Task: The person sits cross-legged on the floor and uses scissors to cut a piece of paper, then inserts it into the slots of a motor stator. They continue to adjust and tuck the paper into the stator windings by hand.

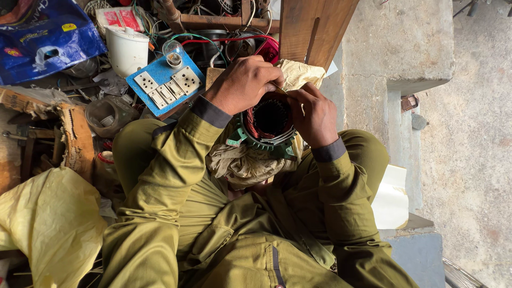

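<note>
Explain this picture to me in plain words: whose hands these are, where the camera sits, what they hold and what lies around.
The single picture comes from a camera worn on a person's head, looking straight down at their own lap and hands. No machine is involved; the person wears olive-green clothes and sits cross-legged. Both hands work on a round motor stator, a green metal ring packed with reddish copper wire, which rests on crumpled cloth in the lap. The left hand grips its upper edge, and the right hand holds the other side, its fingers at the rim. Around them lies clutter: a blue board with white switches and sockets, a white plastic container, a blue bag, a yellow sack and a wooden plank.
</note>
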